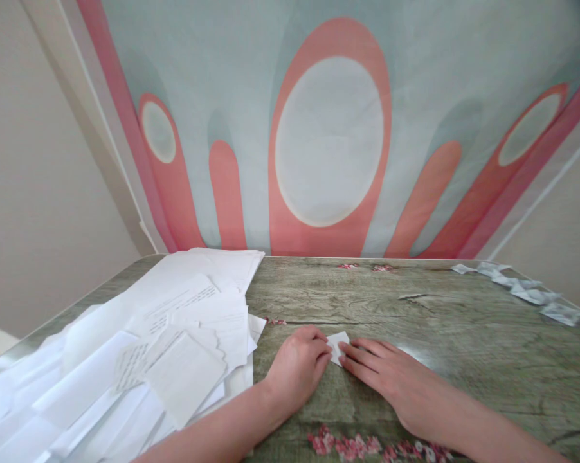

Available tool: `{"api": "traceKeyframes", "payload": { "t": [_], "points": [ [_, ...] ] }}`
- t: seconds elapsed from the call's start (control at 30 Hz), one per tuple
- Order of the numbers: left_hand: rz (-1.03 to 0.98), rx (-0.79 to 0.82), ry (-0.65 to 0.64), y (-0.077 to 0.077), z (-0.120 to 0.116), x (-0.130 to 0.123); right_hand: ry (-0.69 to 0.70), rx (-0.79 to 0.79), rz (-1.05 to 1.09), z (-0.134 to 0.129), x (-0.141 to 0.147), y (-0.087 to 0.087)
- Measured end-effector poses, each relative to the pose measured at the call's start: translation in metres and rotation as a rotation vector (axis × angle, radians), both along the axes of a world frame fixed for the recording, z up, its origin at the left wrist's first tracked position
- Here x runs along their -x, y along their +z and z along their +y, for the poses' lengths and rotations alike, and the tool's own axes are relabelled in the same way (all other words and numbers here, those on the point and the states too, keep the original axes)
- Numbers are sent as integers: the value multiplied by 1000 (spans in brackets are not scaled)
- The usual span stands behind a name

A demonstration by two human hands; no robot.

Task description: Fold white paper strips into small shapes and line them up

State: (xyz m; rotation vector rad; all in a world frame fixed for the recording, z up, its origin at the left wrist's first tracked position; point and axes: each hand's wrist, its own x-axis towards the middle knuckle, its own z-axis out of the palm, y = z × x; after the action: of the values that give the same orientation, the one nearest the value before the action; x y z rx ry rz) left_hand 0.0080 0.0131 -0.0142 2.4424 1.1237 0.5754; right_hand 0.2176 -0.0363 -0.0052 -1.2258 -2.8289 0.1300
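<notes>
A small folded piece of white paper lies on the wood-patterned table between my hands. My left hand has its fingers curled together at the paper's left edge. From the right, my right hand rests nearly flat, its fingertips on the paper's right side. Left of my hands spreads a large pile of white paper sheets and cut pieces, some with printed text.
Several small folded paper pieces sit in a row at the table's back right edge. The grey-green table has pink flower prints. Behind it stands a coral and grey-blue patterned wall covering.
</notes>
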Motion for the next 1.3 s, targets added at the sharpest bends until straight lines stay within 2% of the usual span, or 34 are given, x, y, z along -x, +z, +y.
{"api": "traceKeyframes", "payload": {
  "t": [0.13,0.3,0.6,1.3],
  "points": [
    [-124,130,63,-1,8,-1,8,3,6,1,-1,-1],
    [-131,189,88,0,13,-4,12,-3,-2,1,0,0],
    [-15,319,-22,6,27,-6,27,15,5,3,-2,0],
    [65,251,63,8,21,-9,21,77,33,1,-3,7]
  ]
}}
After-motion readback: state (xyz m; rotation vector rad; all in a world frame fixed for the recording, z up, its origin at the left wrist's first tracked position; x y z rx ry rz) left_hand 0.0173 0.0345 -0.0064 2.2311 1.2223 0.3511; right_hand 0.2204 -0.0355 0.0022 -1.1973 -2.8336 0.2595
